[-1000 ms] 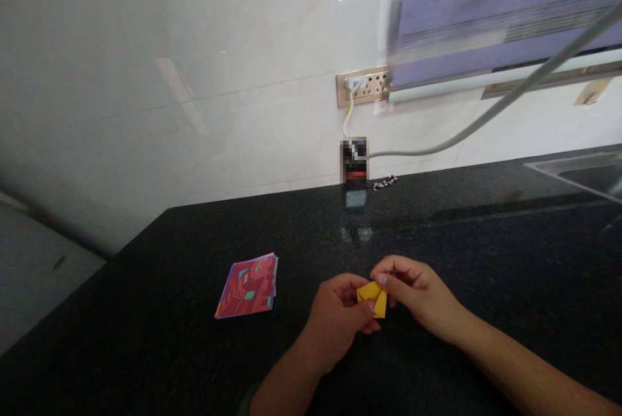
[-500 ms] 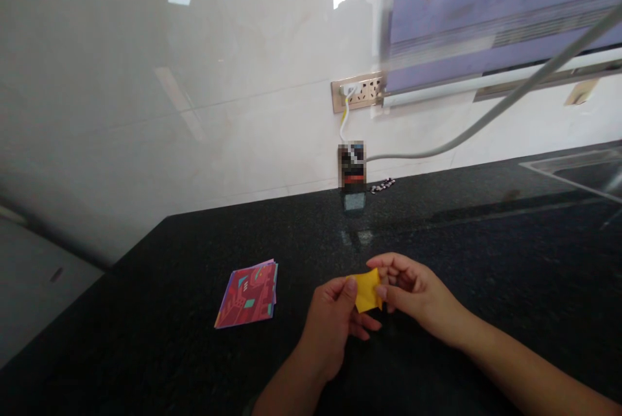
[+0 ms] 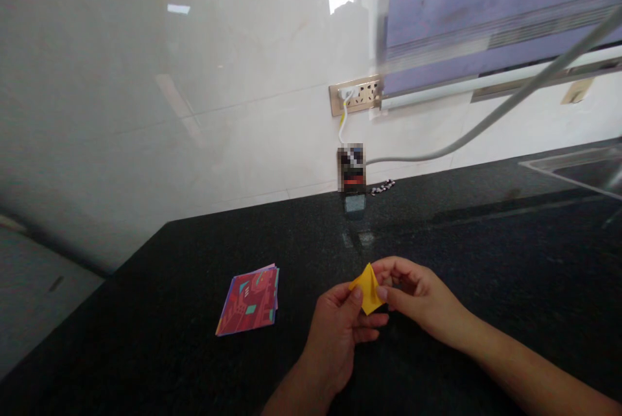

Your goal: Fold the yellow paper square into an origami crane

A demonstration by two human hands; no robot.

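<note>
A small piece of folded yellow paper (image 3: 369, 291) is held between both hands above the dark countertop (image 3: 204, 377). My left hand (image 3: 339, 325) pinches its left side, the thumb lying on the front and the other fingers behind and below. On the right side, my right hand (image 3: 412, 289) grips the edge of the paper between thumb and fingertips. The paper's top comes to a point, and a crease runs down its right part. To the left of my hands, a stack of colourful printed sheets (image 3: 250, 300) lies on the counter, a red one on top.
A pixelated device (image 3: 352, 168) stands against the wall, with a beaded strand (image 3: 383, 188) beside it. A white cable runs up to the wall socket (image 3: 356, 97). One grey hose (image 3: 486, 119) crosses at upper right. A sink edge (image 3: 564, 176) shows at far right.
The yellow paper has turned or bent from a squarish shape to a pointed one. My left hand has shifted slightly right, closer to my right hand. The camera view has moved a little.
</note>
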